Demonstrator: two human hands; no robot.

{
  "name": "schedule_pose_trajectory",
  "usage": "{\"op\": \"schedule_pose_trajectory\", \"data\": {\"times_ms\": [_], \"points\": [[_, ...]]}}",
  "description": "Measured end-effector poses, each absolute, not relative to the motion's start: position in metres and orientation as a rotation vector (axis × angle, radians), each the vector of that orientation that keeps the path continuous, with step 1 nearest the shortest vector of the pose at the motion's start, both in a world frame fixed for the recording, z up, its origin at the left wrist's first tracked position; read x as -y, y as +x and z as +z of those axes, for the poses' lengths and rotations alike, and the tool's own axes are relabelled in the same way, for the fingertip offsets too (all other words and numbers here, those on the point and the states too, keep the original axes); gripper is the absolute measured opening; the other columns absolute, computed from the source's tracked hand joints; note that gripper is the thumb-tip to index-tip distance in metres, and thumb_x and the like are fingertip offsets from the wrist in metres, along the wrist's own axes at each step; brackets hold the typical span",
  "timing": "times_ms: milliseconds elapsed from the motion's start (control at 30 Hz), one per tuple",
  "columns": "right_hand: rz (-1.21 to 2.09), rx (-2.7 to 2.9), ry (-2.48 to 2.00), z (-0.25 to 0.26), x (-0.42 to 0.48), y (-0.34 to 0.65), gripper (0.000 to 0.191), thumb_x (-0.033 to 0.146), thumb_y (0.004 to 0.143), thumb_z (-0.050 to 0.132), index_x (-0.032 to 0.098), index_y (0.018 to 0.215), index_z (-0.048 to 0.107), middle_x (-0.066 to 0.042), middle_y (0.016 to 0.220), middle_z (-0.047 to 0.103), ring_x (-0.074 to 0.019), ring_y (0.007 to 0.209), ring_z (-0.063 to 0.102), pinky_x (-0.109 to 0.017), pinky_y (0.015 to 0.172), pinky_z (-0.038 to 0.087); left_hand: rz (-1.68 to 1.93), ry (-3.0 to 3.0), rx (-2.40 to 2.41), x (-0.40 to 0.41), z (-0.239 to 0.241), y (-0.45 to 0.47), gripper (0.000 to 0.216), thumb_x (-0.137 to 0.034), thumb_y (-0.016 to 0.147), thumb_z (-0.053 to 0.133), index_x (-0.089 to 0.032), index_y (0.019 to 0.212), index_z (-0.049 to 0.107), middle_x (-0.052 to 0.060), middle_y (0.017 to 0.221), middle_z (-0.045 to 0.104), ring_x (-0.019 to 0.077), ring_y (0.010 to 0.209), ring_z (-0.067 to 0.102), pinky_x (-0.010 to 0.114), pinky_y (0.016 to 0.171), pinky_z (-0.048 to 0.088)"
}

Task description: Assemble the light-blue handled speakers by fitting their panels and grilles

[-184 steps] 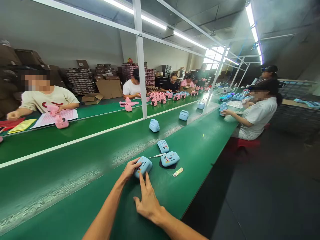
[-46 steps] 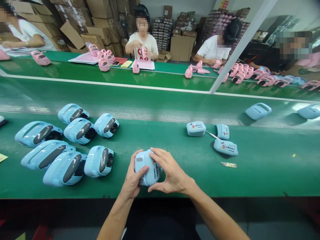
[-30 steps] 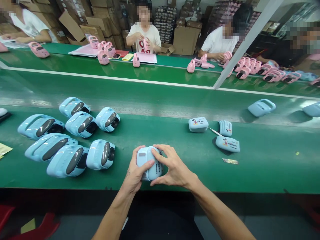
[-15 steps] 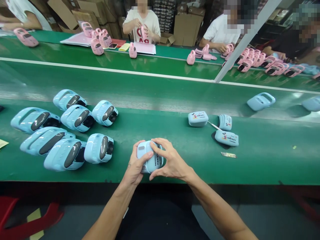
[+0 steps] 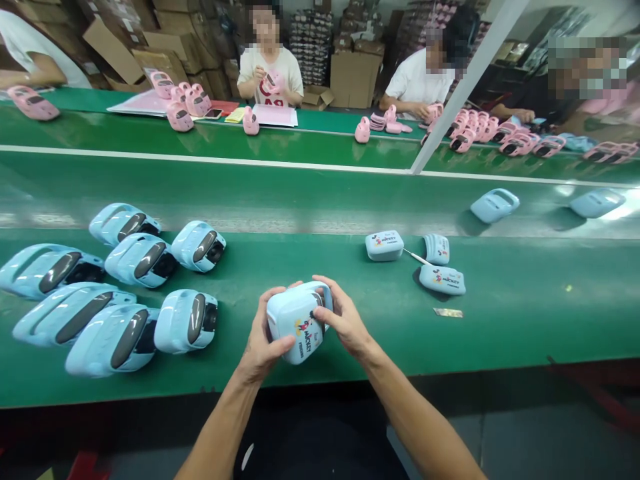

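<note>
Between my hands is a light blue plastic casing (image 5: 295, 327) with a loop handle and a Mickey print on the face turned up toward me. My left hand (image 5: 265, 343) grips its left side, thumb along the lower front. On the other side, my right hand (image 5: 347, 323) holds the handle end, with the thumb on the printed face; some of its fingers are hidden behind the casing. To the right on the green bench lie a printed blue piece (image 5: 384, 247), a curved blue piece (image 5: 437, 249) and another printed piece (image 5: 443, 279), with a thin white stick (image 5: 415, 256) among them.
Several glossy blue casings with dark panels (image 5: 185, 321) stand at the left. Two blue casings lie farther back right, one here (image 5: 495, 205). A small strip (image 5: 449, 313) lies near the printed pieces. Across the belt (image 5: 300, 193), co-workers sit by pink casings (image 5: 180, 117); a slanted metal post (image 5: 465, 93) rises there.
The casing has been turned in my hands, so its printed face and handle now show. My right hand has shifted to the handle end. The view has tilted up slightly and shifted right.
</note>
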State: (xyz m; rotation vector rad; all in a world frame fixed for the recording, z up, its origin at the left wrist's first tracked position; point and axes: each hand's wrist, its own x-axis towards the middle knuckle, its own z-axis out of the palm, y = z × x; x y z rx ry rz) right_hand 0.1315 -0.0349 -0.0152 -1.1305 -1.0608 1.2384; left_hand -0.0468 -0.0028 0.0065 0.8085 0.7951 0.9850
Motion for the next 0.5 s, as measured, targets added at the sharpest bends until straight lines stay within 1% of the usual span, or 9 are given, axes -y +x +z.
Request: {"op": "schedule_pose_trajectory", "data": {"times_ms": [67, 167, 300, 500], "points": [[1.224, 1.004, -1.131, -0.014, 0.036, 0.127, 0.073, 0.053, 0.073, 0.081, 0.024, 0.135, 0.054, -0.007, 0.115, 0.069, -0.0255, 0.104, 0.069, -0.041, 0.094, 0.057, 0.965, 0.926, -0.821, 0.0, 0.01, -0.048, 0.071, -0.031, 0.047, 0.095, -0.024, 0.113, 0.068, 0.016, 0.137, 0.064, 0.0399, 0.12, 0.062, 0.042, 0.093, 0.055], [1.178, 0.997, -1.167, -0.008, 0.038, 0.123, 0.07, 0.045, 0.066, 0.086, 0.024, 0.127, 0.058, -0.005, 0.109, 0.069, -0.0235, 0.1, 0.068, -0.039, 0.094, 0.055, 0.973, 0.962, -0.916, 0.0, 0.012, -0.047, 0.061, -0.035, 0.054, 0.092, -0.021, 0.109, 0.069, 0.015, 0.124, 0.071, 0.0347, 0.107, 0.068, 0.037, 0.084, 0.057], [1.184, 1.001, -1.185, -0.001, 0.04, 0.121, 0.065, 0.046, 0.066, 0.085, 0.024, 0.121, 0.058, -0.003, 0.104, 0.069, -0.0223, 0.095, 0.068, -0.039, 0.091, 0.056, 1.008, 0.932, -0.974, 0.004, 0.013, -0.044, 0.055, -0.036, 0.056, 0.091, -0.02, 0.105, 0.07, 0.01, 0.11, 0.075, 0.0277, 0.093, 0.07, 0.032, 0.076, 0.057], [1.195, 0.976, -1.218, -0.001, 0.038, 0.115, 0.058, 0.047, 0.065, 0.084, 0.024, 0.113, 0.06, -0.001, 0.098, 0.069, -0.0208, 0.089, 0.068, -0.036, 0.084, 0.057, 1.043, 0.853, -1.03, 0.008, 0.011, -0.039, 0.055, -0.035, 0.051, 0.092, -0.018, 0.099, 0.071, 0.008, 0.098, 0.076, 0.0244, 0.084, 0.07, 0.03, 0.072, 0.056]]}}
